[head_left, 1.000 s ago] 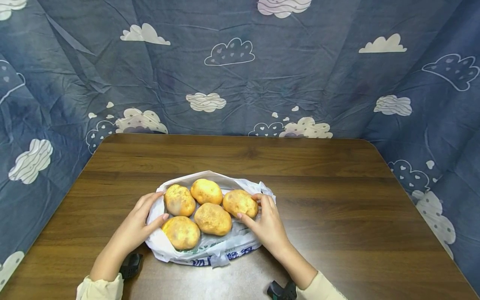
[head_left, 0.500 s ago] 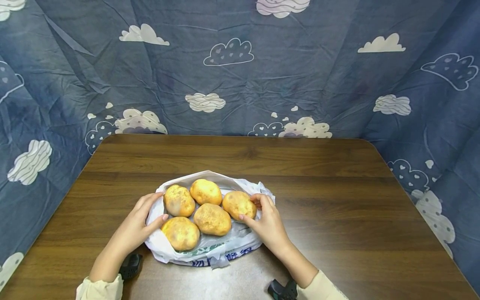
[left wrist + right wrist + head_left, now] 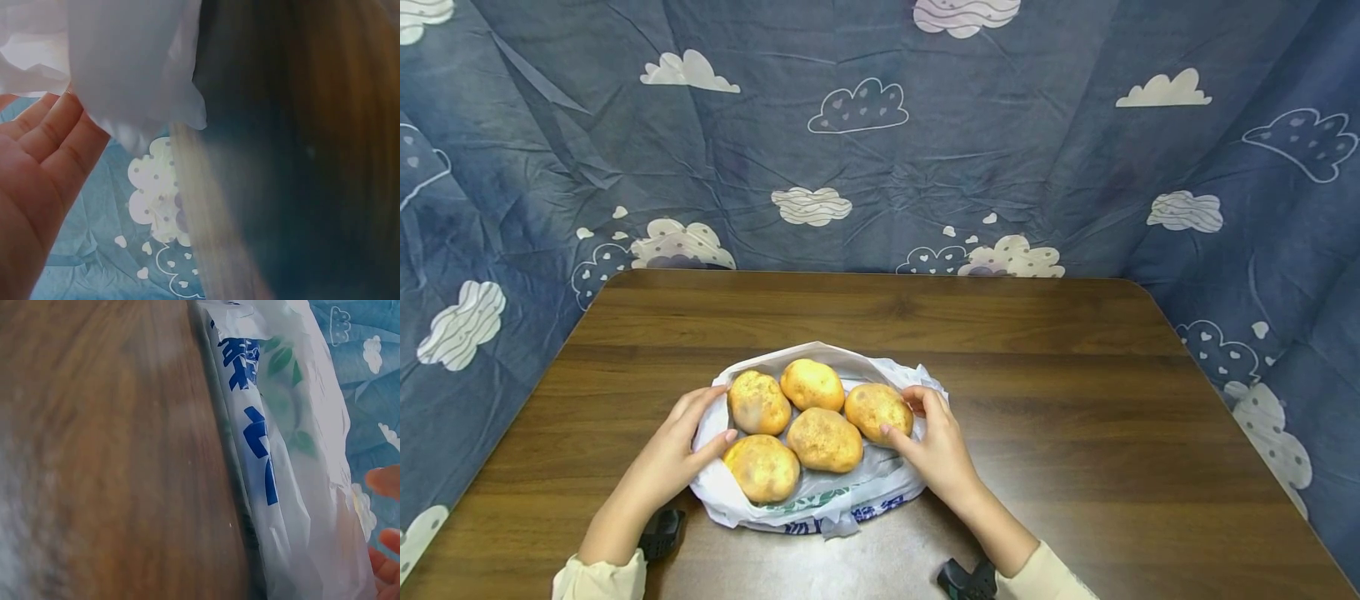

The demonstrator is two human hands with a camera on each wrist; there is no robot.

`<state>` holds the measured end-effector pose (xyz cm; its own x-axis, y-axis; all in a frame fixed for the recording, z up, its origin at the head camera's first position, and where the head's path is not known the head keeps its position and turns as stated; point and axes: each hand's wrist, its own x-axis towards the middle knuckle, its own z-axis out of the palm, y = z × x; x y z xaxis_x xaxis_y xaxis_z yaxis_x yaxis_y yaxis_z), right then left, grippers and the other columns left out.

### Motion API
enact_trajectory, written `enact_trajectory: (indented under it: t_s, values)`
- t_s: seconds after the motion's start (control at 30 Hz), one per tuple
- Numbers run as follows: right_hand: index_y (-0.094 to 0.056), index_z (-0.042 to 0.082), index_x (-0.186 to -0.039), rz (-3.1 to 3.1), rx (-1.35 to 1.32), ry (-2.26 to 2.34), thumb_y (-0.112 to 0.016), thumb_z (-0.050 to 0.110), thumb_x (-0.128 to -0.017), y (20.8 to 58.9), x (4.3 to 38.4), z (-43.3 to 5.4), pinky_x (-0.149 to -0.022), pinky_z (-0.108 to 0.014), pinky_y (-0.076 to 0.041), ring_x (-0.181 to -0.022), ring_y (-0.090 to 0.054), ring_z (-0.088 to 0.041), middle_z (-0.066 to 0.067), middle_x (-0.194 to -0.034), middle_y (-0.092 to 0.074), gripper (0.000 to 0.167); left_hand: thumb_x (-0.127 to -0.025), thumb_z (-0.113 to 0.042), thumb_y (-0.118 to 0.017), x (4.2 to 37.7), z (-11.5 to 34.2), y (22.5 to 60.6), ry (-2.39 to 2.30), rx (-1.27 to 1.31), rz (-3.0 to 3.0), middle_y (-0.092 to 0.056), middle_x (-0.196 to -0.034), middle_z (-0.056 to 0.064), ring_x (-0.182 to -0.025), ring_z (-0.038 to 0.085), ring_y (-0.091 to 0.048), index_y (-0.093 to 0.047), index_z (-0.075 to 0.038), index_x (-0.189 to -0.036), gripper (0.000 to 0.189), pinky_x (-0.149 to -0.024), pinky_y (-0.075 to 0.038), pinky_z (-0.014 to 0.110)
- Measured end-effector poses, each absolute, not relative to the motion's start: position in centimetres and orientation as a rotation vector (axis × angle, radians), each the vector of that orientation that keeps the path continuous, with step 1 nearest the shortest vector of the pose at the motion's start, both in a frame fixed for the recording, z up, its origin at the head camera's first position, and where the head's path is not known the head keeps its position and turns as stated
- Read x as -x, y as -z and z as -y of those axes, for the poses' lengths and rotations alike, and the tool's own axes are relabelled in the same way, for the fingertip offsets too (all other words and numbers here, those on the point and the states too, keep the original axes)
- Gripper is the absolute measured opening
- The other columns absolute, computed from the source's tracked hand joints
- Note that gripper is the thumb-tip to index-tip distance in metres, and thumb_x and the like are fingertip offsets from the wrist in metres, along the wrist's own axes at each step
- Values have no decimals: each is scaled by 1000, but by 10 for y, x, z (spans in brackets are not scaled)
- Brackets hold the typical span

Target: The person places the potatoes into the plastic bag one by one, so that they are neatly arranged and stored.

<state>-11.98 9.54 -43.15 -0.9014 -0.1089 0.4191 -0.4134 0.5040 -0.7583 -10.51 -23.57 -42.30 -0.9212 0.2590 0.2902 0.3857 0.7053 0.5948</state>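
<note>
Several yellow-brown potatoes lie in an opened white plastic bag (image 3: 887, 487) on the table, its rim spread around them. My left hand (image 3: 666, 454) rests against the bag's left side, index finger at the rim, thumb tip beside the front-left potato (image 3: 763, 468). In the left wrist view, the fingers (image 3: 62, 140) reach fairly straight under the hanging bag (image 3: 125, 69). With curved fingers and thumb, my right hand (image 3: 942, 454) holds the rightmost potato (image 3: 877, 412). The right wrist view catches only the fingertips (image 3: 384, 481) past the bag's printed side (image 3: 300, 462); the potato is hidden there.
The bag sits on a brown wooden table (image 3: 1075, 400), left of its middle, near the front. A blue cloth with clouds (image 3: 880, 150) hangs behind the table and at both sides. Black wrist devices (image 3: 662, 532) sit by each forearm.
The rightmost potato has shifted slightly left and down in the bag, and my right thumb has slid a little to the right on it. My left hand stays in place.
</note>
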Motion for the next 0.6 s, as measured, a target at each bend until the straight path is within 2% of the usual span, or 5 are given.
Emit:
enact_trajectory:
  t_s: [0.23, 0.47, 0.6]
  values:
    - [-52, -4, -110, 2320, -590, -1382, -67, 4, -79, 426, 120, -106, -83, -40, -44, -96, -53, -29, -14, -106, -54, 36, -83, -18, -66, 103, 235, 420, 993, 508, 2734, -40, -127, 17, -114, 37, -40, -40, -5, -130, 56, -91, -32, 55]
    - [-50, 2, -120, 2345, -638, -1203, -65, 5, -80, 419, 117, -130, -90, -38, -40, -108, -48, -24, -10, -119, -50, 43, -84, -22, -65, 99, 233, 412, 857, 476, 2745, -38, -128, 19, -109, 41, -45, -39, -5, -131, 56, -84, -37, 58]
    - [-46, 6, -127, 2384, -645, -1061, -65, 8, -81, 409, 117, -146, -96, -38, -34, -116, -42, -24, -11, -126, -47, 49, -84, -26, -64, 98, 232, 398, 753, 463, 2738, -34, -133, 20, -111, 44, -41, -38, -4, -132, 58, -83, -36, 60]
